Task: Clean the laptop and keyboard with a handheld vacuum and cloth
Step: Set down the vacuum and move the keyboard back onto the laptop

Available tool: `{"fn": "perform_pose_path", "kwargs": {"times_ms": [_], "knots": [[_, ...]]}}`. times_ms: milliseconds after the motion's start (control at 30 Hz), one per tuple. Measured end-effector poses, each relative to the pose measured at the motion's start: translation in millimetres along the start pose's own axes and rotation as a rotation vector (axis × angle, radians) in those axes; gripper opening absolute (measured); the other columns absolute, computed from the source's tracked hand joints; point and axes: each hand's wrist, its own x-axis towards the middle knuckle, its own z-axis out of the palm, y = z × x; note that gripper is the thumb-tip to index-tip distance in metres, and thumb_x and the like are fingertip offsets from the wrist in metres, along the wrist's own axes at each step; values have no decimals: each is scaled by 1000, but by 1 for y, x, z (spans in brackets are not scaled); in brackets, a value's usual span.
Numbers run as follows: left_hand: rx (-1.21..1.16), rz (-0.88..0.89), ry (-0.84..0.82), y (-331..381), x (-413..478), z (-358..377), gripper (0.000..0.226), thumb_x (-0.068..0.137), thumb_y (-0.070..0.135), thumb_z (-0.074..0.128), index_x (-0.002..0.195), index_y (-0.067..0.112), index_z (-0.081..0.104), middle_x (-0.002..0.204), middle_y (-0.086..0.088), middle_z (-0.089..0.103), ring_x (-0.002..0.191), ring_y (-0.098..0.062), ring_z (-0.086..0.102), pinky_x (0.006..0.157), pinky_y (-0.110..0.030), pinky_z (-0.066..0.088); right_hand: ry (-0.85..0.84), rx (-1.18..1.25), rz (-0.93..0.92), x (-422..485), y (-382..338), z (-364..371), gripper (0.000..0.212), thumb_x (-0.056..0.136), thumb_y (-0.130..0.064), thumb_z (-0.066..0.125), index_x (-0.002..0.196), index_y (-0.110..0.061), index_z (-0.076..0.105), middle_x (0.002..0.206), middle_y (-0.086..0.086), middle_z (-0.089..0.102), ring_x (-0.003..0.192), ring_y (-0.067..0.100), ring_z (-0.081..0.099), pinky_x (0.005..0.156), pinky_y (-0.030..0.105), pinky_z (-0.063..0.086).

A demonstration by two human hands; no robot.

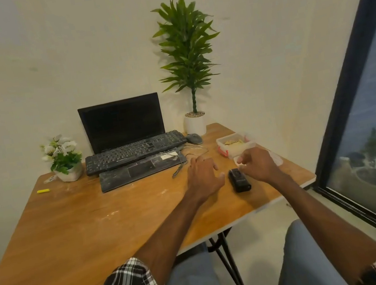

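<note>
Between the released left hand (203, 176) and the loosely curled, empty right hand (257, 164) lies a small black box-shaped handheld vacuum (239, 179).

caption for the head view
Left hand and right hand flank a black handheld vacuum on the wooden table, beside the dusty laptop and keyboard.

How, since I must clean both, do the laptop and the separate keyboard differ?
The laptop stands open with its dark screen upright, while the keyboard lies low across the laptop's base. The laptop's palm rest shows pale dust smears; the keyboard shows none so plain. The keyboard is slightly wider than the laptop's base. Both are black.
</note>
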Motion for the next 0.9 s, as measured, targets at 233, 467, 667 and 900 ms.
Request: {"fn": "perform_pose_path", "kwargs": {"times_ms": [233, 467, 667, 900], "knots": [[-37, -20, -99, 18, 12, 31, 11, 87, 31, 74, 92, 22, 69, 102, 3, 64, 105, -18, 51, 76, -32, 45, -37, -20, 51, 2, 26, 4, 23, 84, -32, 78, 100, -17, 71, 96, 0, 74, 84, 13, 66, 77, 29, 54], [-41, -57, -122, 15, 41, 47, 10, 86, 35, 73, 90, 28, 66, 97, 9, 62, 98, -14, 53, 71, -30, 46, -77, 24, 53, 23, 32, 14, 27, 88, -32, 76, 107, -15, 68, 100, 3, 74, 79, 10, 63, 61, 17, 45], [-58, -79, -122, 6, 55, 52, 13, 86, 34, 74, 90, 29, 63, 100, 9, 61, 100, -13, 52, 74, -31, 45, -101, 22, 66, 35, 30, 22, 29, 87, -30, 77, 111, -16, 68, 103, 3, 74, 73, 5, 60, 54, 13, 39], [-67, -71, -115, -1, 59, 51, 15, 85, 36, 74, 92, 29, 63, 100, 10, 62, 98, -13, 54, 70, -30, 43, -120, 18, 72, 39, 22, 24, 30, 86, -28, 78, 111, -17, 66, 103, 2, 73, 82, 10, 64, 58, 16, 44]]}}
